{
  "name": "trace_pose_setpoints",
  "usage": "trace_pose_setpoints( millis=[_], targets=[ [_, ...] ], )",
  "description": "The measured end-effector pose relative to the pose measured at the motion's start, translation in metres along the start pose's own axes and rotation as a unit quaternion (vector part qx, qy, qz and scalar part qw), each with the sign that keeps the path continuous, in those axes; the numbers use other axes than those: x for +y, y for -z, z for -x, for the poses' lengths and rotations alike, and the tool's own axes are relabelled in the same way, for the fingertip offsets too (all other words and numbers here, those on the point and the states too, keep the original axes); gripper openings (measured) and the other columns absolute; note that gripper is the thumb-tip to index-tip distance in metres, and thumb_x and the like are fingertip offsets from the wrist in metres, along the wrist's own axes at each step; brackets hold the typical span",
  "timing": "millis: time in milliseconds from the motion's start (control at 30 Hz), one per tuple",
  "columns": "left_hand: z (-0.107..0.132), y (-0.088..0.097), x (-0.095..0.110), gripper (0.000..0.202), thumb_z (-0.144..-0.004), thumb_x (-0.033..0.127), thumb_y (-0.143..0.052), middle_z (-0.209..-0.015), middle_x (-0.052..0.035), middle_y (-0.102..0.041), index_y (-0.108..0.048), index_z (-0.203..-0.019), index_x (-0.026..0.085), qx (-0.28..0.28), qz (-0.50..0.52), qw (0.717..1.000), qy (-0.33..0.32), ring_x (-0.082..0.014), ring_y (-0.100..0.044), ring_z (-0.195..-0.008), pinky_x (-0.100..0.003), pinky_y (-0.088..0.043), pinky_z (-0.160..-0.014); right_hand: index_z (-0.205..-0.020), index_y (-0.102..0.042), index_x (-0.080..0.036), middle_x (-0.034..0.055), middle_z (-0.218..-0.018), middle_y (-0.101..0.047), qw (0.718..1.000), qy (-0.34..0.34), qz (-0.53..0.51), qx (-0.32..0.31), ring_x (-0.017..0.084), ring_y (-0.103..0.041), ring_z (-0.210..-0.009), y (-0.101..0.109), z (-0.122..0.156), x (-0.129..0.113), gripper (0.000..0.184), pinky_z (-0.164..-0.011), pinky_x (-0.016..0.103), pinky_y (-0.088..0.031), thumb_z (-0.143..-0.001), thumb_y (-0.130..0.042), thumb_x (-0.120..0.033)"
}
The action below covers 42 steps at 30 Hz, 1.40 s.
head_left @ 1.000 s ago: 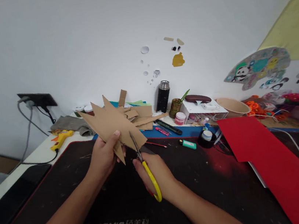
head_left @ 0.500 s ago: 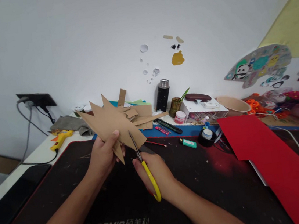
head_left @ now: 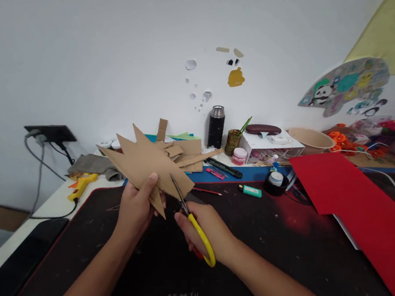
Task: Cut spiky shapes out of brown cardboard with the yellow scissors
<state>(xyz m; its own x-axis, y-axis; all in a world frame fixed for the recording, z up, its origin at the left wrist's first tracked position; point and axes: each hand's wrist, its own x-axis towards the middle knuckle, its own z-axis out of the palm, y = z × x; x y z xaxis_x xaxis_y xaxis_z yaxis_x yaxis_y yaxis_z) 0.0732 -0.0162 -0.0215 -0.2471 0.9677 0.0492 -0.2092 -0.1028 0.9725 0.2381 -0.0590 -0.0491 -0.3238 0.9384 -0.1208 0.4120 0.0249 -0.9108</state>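
A brown piece of cardboard [head_left: 140,161] with several pointed spikes is held up over the black desk mat [head_left: 156,271]. My left hand [head_left: 139,202] grips its lower edge, thumb on the front face and the other fingers behind. In my right hand [head_left: 206,225] is a pair of scissors [head_left: 199,236] with yellow and red handles, the fingers closed round them. One scissor blade lies across the front of the cardboard near its lower right corner; the other blade is hidden behind it.
Cardboard scraps [head_left: 190,149], a black thermos [head_left: 215,127], a pink-lidded jar [head_left: 239,156] and a green eraser-like block [head_left: 250,190] lie beyond my hands. A yellow glue gun [head_left: 82,185] and black phone-like slab [head_left: 22,261] are left. Red card [head_left: 361,213] covers the right side.
The cardboard and both hands keep nearly the same place. The scissors' handles have shifted very slightly to the right, and the view has moved a little.
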Motion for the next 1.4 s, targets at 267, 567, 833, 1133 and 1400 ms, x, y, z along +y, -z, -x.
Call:
trace_pose_setpoints(
  millis=[267, 567, 833, 1133, 1400],
  targets=[
    [0.001, 0.001, 0.003, 0.031, -0.081, 0.045, -0.08, -0.046, 0.0017, -0.061, -0.06, -0.082, 0.022, 0.001, -0.003, 1.0, -0.007, -0.016, -0.052, -0.032, -0.021, -0.029, -0.028, -0.093, -0.069, -0.019, 0.0007, -0.069, -0.075, 0.999, 0.026, -0.036, -0.028, 0.014, -0.069, -0.059, 0.012, 0.002, -0.003, 0.024, -0.058, 0.02, -0.048, -0.103, -0.076, -0.04],
    [0.002, 0.002, 0.001, 0.03, -0.082, 0.045, -0.081, -0.047, 0.001, -0.061, -0.061, -0.079, 0.022, -0.001, -0.004, 1.0, -0.017, -0.0166, -0.054, -0.032, -0.022, -0.031, -0.028, -0.096, -0.066, -0.02, 0.0014, -0.075, -0.076, 0.995, 0.005, -0.078, -0.053, 0.014, -0.07, -0.06, 0.013, 0.0, 0.001, 0.028, -0.056, 0.02, -0.05, -0.104, -0.073, -0.045],
    [0.001, 0.001, -0.001, 0.032, -0.081, 0.047, -0.081, -0.047, -0.0002, -0.061, -0.063, -0.078, 0.022, -0.013, -0.004, 1.0, -0.008, -0.0166, -0.054, -0.033, -0.022, -0.032, -0.028, -0.087, -0.059, -0.021, -0.0059, -0.06, -0.06, 0.996, -0.028, -0.077, -0.03, 0.011, -0.056, -0.041, 0.006, 0.001, -0.003, 0.029, -0.038, 0.017, -0.039, -0.106, -0.065, -0.043],
    [0.003, 0.0, -0.002, 0.032, -0.081, 0.047, -0.082, -0.048, 0.0007, -0.061, -0.062, -0.079, 0.023, 0.0, -0.003, 1.0, -0.013, -0.0167, -0.054, -0.033, -0.022, -0.033, -0.028, -0.084, -0.057, -0.023, -0.0074, -0.054, -0.054, 1.0, 0.005, -0.028, 0.012, 0.011, -0.054, -0.043, 0.002, 0.0, 0.009, 0.036, -0.048, 0.02, -0.038, -0.108, -0.065, -0.049],
    [0.003, -0.004, 0.0, 0.032, -0.079, 0.046, -0.083, -0.05, 0.0021, -0.061, -0.06, -0.081, 0.023, 0.003, 0.01, 1.0, -0.008, -0.0163, -0.053, -0.033, -0.022, -0.032, -0.027, -0.078, -0.055, -0.023, -0.0039, -0.06, -0.055, 0.997, 0.048, 0.022, 0.057, 0.015, -0.056, -0.057, -0.003, -0.001, 0.009, 0.034, -0.056, 0.024, -0.038, -0.106, -0.062, -0.041]
  ],
)
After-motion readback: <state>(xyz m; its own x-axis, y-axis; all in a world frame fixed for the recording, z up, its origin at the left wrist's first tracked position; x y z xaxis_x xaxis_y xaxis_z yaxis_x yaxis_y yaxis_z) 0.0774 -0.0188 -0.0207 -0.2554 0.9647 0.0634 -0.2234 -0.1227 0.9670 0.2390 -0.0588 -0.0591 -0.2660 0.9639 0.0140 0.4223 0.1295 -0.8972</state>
